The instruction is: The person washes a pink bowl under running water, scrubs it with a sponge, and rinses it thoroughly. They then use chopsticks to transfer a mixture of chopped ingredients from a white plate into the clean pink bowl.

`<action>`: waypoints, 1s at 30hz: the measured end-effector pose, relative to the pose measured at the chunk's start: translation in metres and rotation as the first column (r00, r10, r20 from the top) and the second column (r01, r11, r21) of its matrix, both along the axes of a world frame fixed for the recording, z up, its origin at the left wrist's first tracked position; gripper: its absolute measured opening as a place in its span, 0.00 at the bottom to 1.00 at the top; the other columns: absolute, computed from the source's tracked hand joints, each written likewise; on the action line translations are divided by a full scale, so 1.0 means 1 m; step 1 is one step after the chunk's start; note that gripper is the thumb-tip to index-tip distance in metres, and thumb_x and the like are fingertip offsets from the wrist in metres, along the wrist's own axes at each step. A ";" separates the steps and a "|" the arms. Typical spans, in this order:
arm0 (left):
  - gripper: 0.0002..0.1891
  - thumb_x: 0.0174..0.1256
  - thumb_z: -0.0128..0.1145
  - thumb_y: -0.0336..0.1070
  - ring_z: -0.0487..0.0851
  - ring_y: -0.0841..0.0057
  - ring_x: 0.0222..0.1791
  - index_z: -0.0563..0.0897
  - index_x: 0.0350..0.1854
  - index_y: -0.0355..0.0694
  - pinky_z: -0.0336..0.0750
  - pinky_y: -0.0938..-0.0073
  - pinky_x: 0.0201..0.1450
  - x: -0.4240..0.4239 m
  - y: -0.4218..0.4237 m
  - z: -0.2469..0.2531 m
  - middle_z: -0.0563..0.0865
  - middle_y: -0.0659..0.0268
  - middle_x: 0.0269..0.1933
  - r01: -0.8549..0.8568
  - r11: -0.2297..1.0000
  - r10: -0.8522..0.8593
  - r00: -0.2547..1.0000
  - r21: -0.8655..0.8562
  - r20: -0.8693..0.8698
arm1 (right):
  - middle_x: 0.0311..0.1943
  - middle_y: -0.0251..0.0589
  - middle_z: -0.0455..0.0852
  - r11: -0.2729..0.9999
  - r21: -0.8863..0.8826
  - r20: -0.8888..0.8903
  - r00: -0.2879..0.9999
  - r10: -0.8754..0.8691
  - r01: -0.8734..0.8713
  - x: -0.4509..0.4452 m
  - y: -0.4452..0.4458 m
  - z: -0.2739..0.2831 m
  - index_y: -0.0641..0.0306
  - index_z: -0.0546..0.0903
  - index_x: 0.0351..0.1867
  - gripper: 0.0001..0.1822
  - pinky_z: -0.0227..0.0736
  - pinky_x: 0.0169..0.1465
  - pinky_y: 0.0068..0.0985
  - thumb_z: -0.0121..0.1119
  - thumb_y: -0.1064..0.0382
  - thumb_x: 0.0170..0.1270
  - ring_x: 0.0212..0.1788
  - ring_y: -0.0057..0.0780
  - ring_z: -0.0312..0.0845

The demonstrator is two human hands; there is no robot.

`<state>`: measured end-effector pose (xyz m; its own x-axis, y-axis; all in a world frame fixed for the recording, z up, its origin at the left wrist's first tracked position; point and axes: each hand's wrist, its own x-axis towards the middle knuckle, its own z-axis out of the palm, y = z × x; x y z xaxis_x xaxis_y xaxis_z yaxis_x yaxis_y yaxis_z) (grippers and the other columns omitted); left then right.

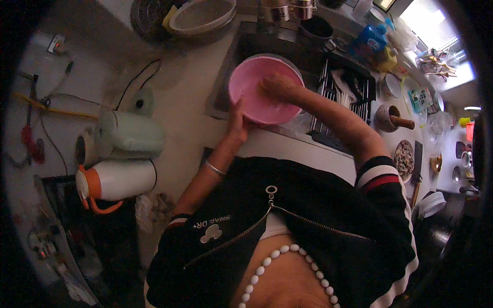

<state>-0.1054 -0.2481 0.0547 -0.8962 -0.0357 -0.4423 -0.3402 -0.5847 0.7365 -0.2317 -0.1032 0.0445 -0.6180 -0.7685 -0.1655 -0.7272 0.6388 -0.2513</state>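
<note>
A pink plastic bowl is tilted over the kitchen sink, with a grey rim showing just behind it. My left hand grips the bowl's near left edge, its fingers partly hidden under the bowl. Inside the bowl is my right hand, curled low against the wall; whether anything lies within its fingers cannot be seen. Right of the bowl, a black dish rack with metal bars sits across the sink, under my right forearm.
Left on the counter are a pale green kettle and a white-and-orange jug. To the right stand a mortar with a wooden pestle, a plate of chopped food and a cleaver. A white basin is behind.
</note>
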 end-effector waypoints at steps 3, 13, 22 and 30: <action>0.36 0.56 0.48 0.64 0.71 0.67 0.54 0.61 0.62 0.47 0.73 0.62 0.50 -0.002 -0.011 -0.004 0.70 0.65 0.58 0.003 0.999 -0.005 0.999 0.048 0.049 | 0.45 0.44 0.78 0.991 0.000 0.092 0.987 0.135 -0.135 0.014 -0.001 0.012 0.57 0.75 0.50 0.17 0.66 0.55 0.31 0.47 0.60 0.59 0.49 0.36 0.74; 0.35 0.52 0.56 0.55 0.72 0.66 0.53 0.62 0.61 0.47 0.77 0.60 0.42 -0.005 -0.013 0.008 0.70 0.64 0.56 0.135 0.989 -0.136 0.991 0.064 0.009 | 0.37 0.40 0.74 0.923 -0.111 -0.618 0.753 0.225 -0.368 -0.013 -0.035 0.063 0.56 0.80 0.32 0.08 0.69 0.40 0.30 0.54 0.64 0.49 0.43 0.36 0.70; 0.33 0.55 0.56 0.48 0.69 0.68 0.55 0.60 0.62 0.44 0.67 0.61 0.55 -0.008 -0.018 -0.019 0.69 0.64 0.57 -0.099 0.995 0.100 0.992 0.009 -0.073 | 0.36 0.40 0.79 0.928 0.367 -0.479 0.869 0.125 0.069 -0.015 0.000 0.004 0.59 0.83 0.26 0.08 0.69 0.43 0.28 0.54 0.62 0.45 0.43 0.35 0.73; 0.35 0.58 0.53 0.55 0.66 0.70 0.57 0.58 0.64 0.43 0.65 0.68 0.57 -0.011 0.009 -0.015 0.67 0.62 0.58 -0.110 0.987 0.072 0.953 -0.116 -0.293 | 0.33 0.44 0.82 0.855 -0.069 -0.055 0.858 0.511 -0.514 0.003 -0.025 0.003 0.65 0.81 0.33 0.11 0.72 0.40 0.34 0.56 0.64 0.47 0.34 0.37 0.78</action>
